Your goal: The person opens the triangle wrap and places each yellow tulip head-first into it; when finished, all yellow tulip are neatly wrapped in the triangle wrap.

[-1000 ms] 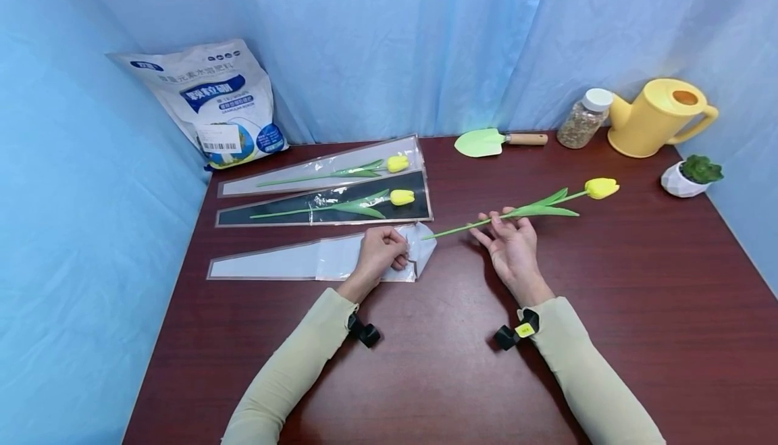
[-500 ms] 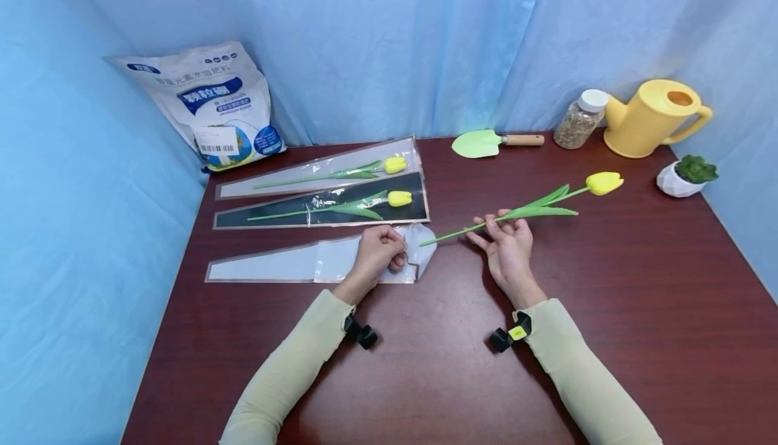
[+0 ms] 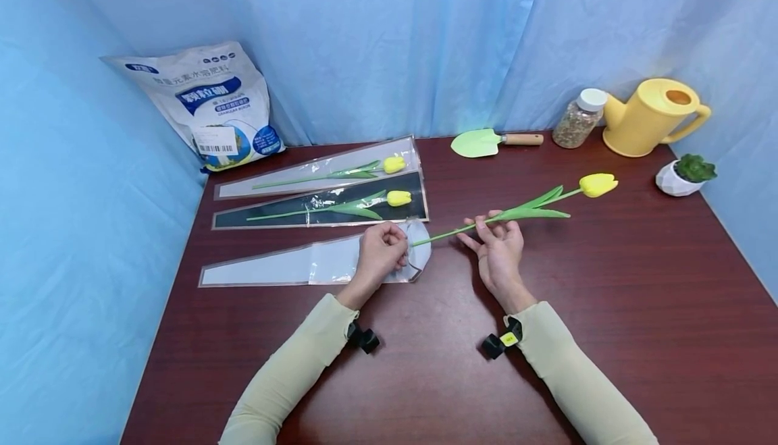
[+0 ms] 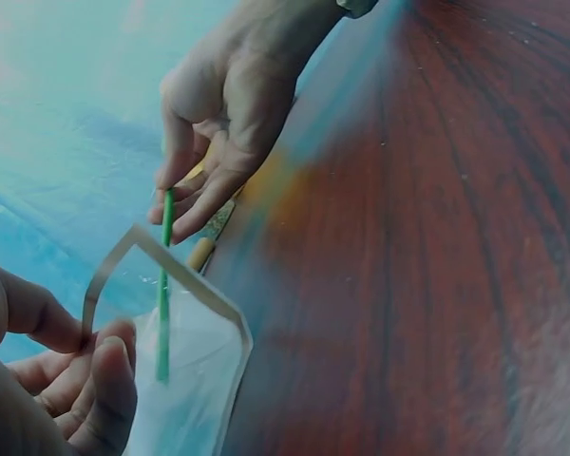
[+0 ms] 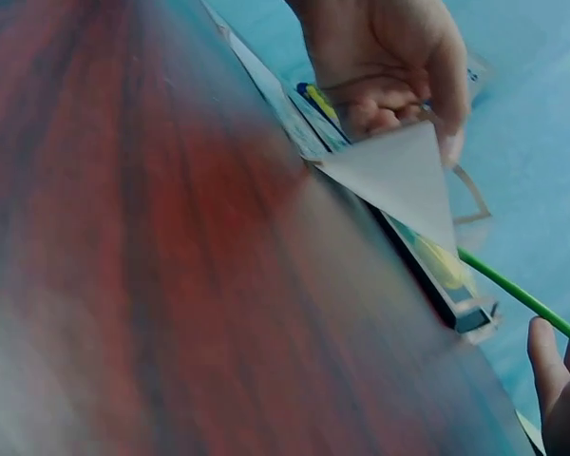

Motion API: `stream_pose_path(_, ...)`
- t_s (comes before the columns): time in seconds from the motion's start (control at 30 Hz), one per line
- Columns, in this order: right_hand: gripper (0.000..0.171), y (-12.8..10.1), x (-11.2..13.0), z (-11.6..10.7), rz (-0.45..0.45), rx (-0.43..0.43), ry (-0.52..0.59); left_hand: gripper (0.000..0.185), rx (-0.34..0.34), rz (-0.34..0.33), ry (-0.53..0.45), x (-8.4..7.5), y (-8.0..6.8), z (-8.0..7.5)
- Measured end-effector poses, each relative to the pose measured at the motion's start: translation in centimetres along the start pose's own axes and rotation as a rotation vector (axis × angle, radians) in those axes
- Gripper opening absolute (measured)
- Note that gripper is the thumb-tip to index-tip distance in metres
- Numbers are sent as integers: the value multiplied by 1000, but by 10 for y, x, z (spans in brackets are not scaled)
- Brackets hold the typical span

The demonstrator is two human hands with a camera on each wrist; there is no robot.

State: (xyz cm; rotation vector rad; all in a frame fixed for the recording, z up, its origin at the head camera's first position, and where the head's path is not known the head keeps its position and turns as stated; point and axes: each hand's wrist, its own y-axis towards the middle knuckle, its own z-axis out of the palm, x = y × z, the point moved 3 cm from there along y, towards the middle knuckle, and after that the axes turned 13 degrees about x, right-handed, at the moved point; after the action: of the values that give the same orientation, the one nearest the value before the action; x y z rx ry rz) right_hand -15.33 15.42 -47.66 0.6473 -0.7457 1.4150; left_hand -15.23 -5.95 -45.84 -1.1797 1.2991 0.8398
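My right hand (image 3: 495,246) pinches the green stem of a yellow tulip (image 3: 598,184), held just above the table with the bloom pointing right. The stem's cut end (image 4: 161,323) has gone into the open mouth of a clear flower sleeve (image 3: 286,266) that lies flat on the table. My left hand (image 3: 381,252) pinches the sleeve's upper lip and holds the mouth open (image 4: 161,256). In the right wrist view the sleeve's mouth (image 5: 408,180) stands lifted under the left hand (image 5: 389,57), with the stem (image 5: 522,294) running toward it.
Two sleeved tulips (image 3: 395,163) (image 3: 401,197) lie behind the empty sleeve. A fertiliser bag (image 3: 213,111) leans at the back left. A green trowel (image 3: 483,142), a jar (image 3: 580,119), a yellow watering can (image 3: 653,117) and a small potted succulent (image 3: 685,175) stand at the back right.
My right hand has moved left with the tulip, and the stem's end has passed from outside the sleeve into its mouth. My left hand has stayed on the sleeve's lip.
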Motion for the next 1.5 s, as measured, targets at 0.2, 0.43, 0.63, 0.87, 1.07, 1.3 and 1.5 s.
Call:
stream_pose_path(0.2,21,-6,-12,9,-24,-6,-83,6,-59,33,37,1,0,2)
stream_pose_path(0.43,33,-9,-19,12,35,-14,-152,8,-87,62,70,4,0,3)
stream_pose_path(0.63,13,-10,-14,9,91,1,-114,8,-91,75,74,2,0,4)
stream_pose_path(0.87,24,-10,-15,12,134,13,-138,8,-77,94,49,1,0,4)
stream_pose_path(1.07,40,-8,-15,11,88,3,-111,7,-77,105,47,2,0,3)
stream_pose_path(1.3,23,-9,-17,12,124,36,-157,7,-72,112,44,0,0,4)
stream_pose_path(1.5,18,-8,-12,13,107,3,-128,7,-69,114,47,-5,-4,4)
